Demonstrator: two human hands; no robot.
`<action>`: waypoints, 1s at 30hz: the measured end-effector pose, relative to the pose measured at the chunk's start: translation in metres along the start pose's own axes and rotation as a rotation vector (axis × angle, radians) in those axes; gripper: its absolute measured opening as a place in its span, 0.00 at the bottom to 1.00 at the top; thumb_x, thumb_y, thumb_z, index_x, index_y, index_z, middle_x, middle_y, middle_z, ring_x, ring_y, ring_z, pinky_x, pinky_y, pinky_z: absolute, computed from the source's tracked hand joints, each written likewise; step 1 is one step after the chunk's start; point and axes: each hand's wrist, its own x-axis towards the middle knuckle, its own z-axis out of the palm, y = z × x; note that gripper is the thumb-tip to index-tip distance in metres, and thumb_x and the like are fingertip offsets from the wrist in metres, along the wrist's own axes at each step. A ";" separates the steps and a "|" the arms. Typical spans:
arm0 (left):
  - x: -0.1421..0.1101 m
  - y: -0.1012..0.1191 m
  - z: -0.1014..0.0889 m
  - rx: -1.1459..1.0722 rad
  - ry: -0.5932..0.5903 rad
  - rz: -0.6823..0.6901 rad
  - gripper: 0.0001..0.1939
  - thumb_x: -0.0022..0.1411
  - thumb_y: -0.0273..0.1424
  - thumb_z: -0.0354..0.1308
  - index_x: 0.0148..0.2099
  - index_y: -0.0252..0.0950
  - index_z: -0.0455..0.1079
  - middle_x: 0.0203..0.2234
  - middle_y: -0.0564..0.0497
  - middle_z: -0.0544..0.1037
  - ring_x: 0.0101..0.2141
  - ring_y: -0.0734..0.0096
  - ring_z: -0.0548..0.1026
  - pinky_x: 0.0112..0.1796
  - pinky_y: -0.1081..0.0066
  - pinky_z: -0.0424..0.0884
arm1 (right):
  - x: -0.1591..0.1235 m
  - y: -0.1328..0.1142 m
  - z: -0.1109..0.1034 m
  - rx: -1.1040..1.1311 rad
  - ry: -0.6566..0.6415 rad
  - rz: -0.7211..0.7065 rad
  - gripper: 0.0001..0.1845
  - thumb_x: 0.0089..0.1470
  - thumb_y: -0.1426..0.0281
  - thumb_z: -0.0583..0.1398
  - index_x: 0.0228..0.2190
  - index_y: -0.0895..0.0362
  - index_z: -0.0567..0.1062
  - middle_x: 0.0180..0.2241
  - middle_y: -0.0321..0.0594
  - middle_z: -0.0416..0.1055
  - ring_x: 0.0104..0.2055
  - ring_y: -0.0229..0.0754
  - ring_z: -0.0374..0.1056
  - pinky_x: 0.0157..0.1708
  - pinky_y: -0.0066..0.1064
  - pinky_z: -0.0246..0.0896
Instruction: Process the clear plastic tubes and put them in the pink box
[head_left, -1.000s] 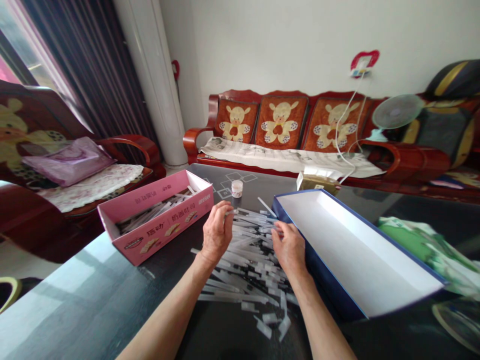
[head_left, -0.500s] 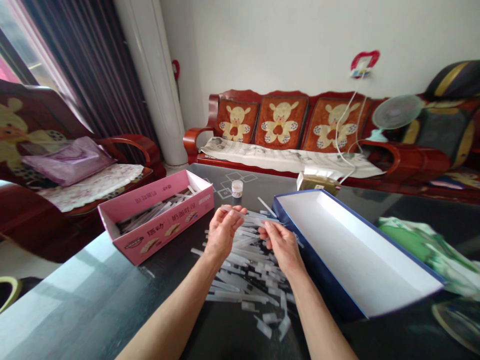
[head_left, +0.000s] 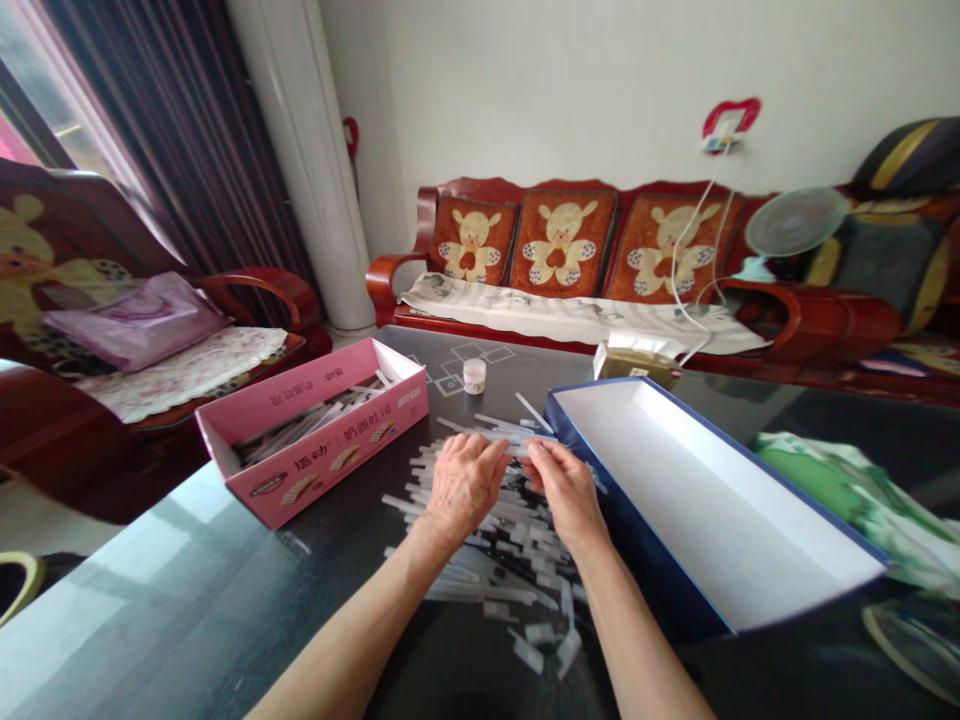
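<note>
Over a loose heap of translucent white plastic tubes and short cap-like pieces (head_left: 525,535), my two hands are close together. Fingers closed, my left hand (head_left: 469,480) grips one end of a slim translucent plastic tube (head_left: 517,450), with its knuckles upward. The other end sits pinched between the thumb and fingers of my right hand (head_left: 566,490). My fingers cover much of this tube, and whether it is one piece or two joined I cannot tell. The heap lies on the dark table (head_left: 330,620), partly hidden under my hands.
A pink box (head_left: 330,460) holding many slender pieces stands on the left. On the right is a blue box (head_left: 720,490) with a bare white inside. Behind are a small white tub (head_left: 474,376) and a tissue pack (head_left: 637,362); green-and-white cloth or plastic (head_left: 840,490) lies far right.
My left hand has moved right and turned knuckles up, bringing its tube to my right hand. My right hand has shifted slightly from beside the blue box and lifted off the heap.
</note>
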 end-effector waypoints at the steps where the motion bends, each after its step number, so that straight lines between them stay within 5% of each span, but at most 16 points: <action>1: -0.001 -0.001 0.002 -0.001 -0.009 -0.005 0.14 0.68 0.35 0.48 0.46 0.39 0.73 0.30 0.48 0.76 0.33 0.65 0.69 0.36 0.65 0.62 | 0.000 0.000 0.002 0.045 0.010 0.016 0.23 0.42 0.52 0.66 0.34 0.57 0.79 0.26 0.40 0.77 0.27 0.43 0.71 0.21 0.28 0.61; 9: -0.005 0.001 0.011 0.058 0.094 -0.060 0.14 0.67 0.38 0.50 0.39 0.37 0.73 0.26 0.49 0.74 0.30 0.66 0.68 0.34 0.67 0.61 | -0.006 -0.007 0.011 0.291 0.001 0.224 0.21 0.35 0.56 0.70 0.29 0.56 0.75 0.24 0.35 0.76 0.27 0.41 0.72 0.22 0.27 0.63; 15: -0.008 0.006 0.011 0.070 0.084 -0.062 0.17 0.68 0.38 0.47 0.31 0.38 0.72 0.23 0.50 0.73 0.27 0.69 0.68 0.30 0.69 0.58 | -0.007 -0.004 0.015 0.320 0.040 0.152 0.19 0.35 0.58 0.71 0.27 0.56 0.75 0.24 0.33 0.75 0.27 0.40 0.71 0.27 0.30 0.67; 20: -0.005 0.007 0.008 -0.157 -0.090 -0.157 0.19 0.69 0.37 0.46 0.29 0.37 0.70 0.22 0.51 0.73 0.25 0.72 0.67 0.27 0.72 0.55 | -0.006 0.003 0.015 0.336 0.041 0.060 0.16 0.39 0.59 0.69 0.29 0.55 0.77 0.29 0.35 0.76 0.29 0.38 0.71 0.34 0.31 0.69; 24: 0.002 -0.004 -0.001 -0.515 -0.264 -0.244 0.23 0.67 0.43 0.46 0.25 0.35 0.69 0.15 0.56 0.62 0.20 0.78 0.59 0.24 0.74 0.51 | -0.007 0.003 0.013 0.321 -0.020 -0.010 0.15 0.44 0.59 0.67 0.32 0.55 0.78 0.32 0.36 0.77 0.33 0.40 0.72 0.39 0.34 0.70; 30: 0.009 -0.015 -0.012 -0.949 -0.478 -0.290 0.24 0.66 0.46 0.45 0.29 0.33 0.71 0.15 0.58 0.58 0.18 0.79 0.55 0.21 0.76 0.52 | -0.010 -0.003 0.012 0.327 -0.131 -0.068 0.14 0.47 0.58 0.66 0.33 0.55 0.77 0.32 0.37 0.77 0.33 0.41 0.72 0.38 0.37 0.70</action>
